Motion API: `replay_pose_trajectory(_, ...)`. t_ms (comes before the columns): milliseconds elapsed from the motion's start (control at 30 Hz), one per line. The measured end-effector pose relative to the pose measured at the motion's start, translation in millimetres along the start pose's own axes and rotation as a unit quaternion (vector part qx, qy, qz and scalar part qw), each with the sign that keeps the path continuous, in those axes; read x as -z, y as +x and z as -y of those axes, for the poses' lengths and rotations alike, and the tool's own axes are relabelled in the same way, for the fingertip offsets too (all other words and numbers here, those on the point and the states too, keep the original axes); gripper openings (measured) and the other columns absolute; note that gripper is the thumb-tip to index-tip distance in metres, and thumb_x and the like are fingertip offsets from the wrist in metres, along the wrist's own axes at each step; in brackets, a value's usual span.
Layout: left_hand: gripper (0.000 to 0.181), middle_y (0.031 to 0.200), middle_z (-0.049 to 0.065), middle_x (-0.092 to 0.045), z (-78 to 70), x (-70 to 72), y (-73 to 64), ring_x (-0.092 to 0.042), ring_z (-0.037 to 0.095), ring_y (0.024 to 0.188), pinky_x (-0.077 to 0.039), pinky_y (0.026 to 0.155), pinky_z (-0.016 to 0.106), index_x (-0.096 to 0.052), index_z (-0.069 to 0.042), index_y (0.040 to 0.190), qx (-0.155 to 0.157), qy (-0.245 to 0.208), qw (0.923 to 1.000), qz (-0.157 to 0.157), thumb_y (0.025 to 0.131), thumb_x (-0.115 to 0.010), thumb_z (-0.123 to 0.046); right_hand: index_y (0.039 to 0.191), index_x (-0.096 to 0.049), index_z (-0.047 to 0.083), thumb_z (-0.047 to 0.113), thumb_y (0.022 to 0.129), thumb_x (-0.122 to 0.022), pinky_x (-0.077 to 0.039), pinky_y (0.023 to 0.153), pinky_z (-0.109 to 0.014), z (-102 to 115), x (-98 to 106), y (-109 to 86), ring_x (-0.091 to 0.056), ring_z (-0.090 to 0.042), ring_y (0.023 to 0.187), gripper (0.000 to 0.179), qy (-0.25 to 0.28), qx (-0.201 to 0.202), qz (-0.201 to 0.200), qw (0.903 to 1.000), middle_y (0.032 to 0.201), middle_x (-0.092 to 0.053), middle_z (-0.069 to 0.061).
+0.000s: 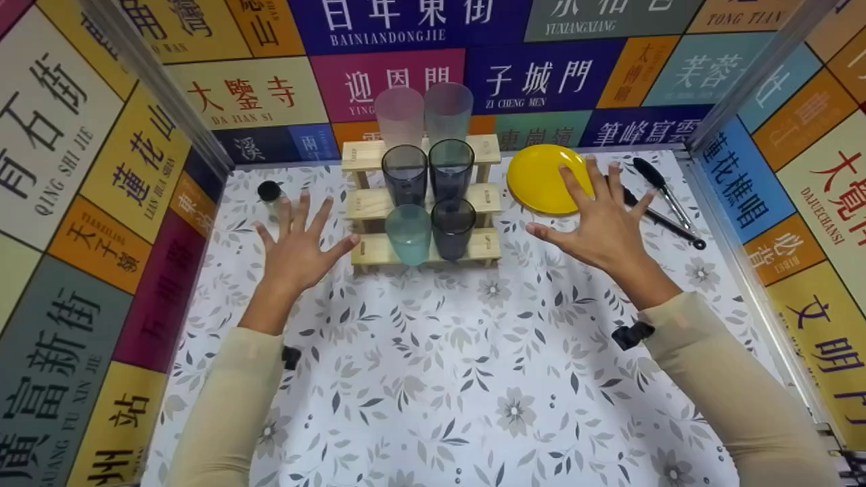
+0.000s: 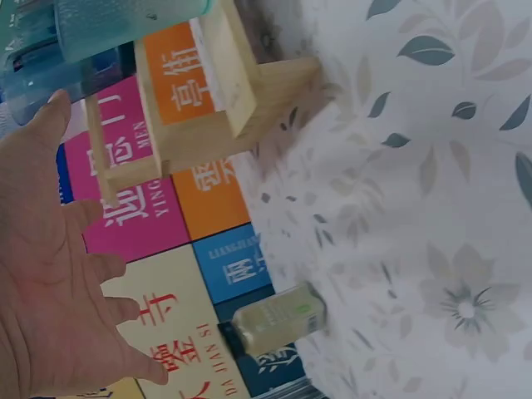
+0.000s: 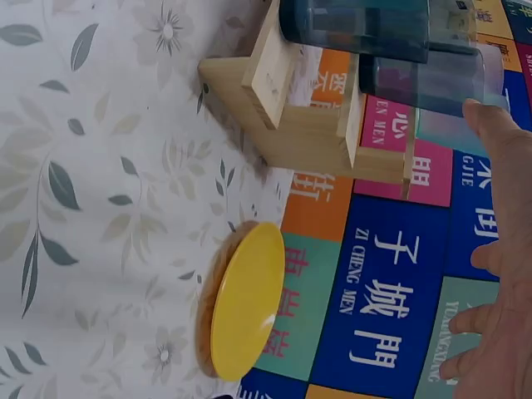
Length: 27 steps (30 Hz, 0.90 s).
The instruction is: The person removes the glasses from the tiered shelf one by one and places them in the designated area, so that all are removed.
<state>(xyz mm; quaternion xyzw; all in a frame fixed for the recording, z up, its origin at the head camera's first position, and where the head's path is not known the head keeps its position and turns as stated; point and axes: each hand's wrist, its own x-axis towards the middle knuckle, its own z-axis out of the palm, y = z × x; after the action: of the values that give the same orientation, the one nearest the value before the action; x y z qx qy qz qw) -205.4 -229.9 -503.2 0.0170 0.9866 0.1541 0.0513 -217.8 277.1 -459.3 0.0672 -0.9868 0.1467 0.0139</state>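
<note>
My left hand [image 1: 298, 247] is held with fingers spread and holds nothing, left of a tiered wooden rack [image 1: 375, 251]. A small jar with a black lid [image 1: 269, 191] stands just past its fingertips. My right hand [image 1: 599, 223], also spread and holding nothing, is over the lower right of a yellow plate [image 1: 544, 179]. Several tumblers stand on the rack's steps: a teal tumbler [image 1: 408, 237] and a dark grey tumbler [image 1: 453, 230] in front, two smoky grey ones in the middle, and two pale frosted ones at the back. Neither hand appears to touch the rack.
Tongs with a black tip [image 1: 659, 186] lie right of the plate. A black-handled utensil [image 1: 666, 223] runs partly hidden behind my right hand. Panels printed with characters [image 1: 534, 81] wall in the back and both sides. A leaf-patterned cloth [image 1: 433, 379] covers the table.
</note>
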Motion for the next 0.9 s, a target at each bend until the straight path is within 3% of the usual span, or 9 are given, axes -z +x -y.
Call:
replay_pose_trajectory(233, 0.096, 0.188, 0.013, -0.006, 3.0, -21.4, 3.6, 0.006, 0.045, 0.174, 0.009, 0.127, 0.086, -0.018, -0.029, 0.179, -0.003, -0.033, 0.9991, 0.026, 0.104, -0.046, -0.082, 0.179, -0.014, 0.038, 0.096, 0.087, -0.060, 0.012, 0.114, -0.096, 14, -13, 10.2, 0.006, -0.042, 0.175, 0.118, 0.015, 0.024, -0.006, 0.9996, 0.189, -0.001, -0.004)
replay_pose_trajectory(467, 0.093, 0.188, 0.012, -0.011, 6.1, -47.7, 9.0, 0.000, 0.047, 0.174, 0.005, 0.129, 0.084, -0.017, -0.025, 0.180, -0.010, -0.057, 0.9966, 0.058, 0.108, -0.043, -0.078, 0.179, -0.018, 0.036, 0.096, 0.087, -0.060, 0.010, 0.116, -0.095, 23, -23, 14.6, 0.000, -0.044, 0.174, 0.118, 0.021, 0.034, -0.004, 0.9992, 0.188, -0.009, -0.009)
replay_pose_trajectory(900, 0.084, 0.186, 0.015, -0.018, -0.6, -88.3, 20.8, -0.013, 0.052, 0.171, -0.012, 0.130, 0.083, -0.018, -0.017, 0.179, -0.017, -0.079, 0.9949, 0.061, 0.114, -0.037, -0.067, 0.178, -0.022, 0.033, 0.094, 0.086, -0.063, 0.008, 0.121, -0.092, 42, -38, 19.0, -0.012, -0.044, 0.174, 0.117, 0.043, 0.043, -0.007, 0.9981, 0.187, -0.018, -0.009)
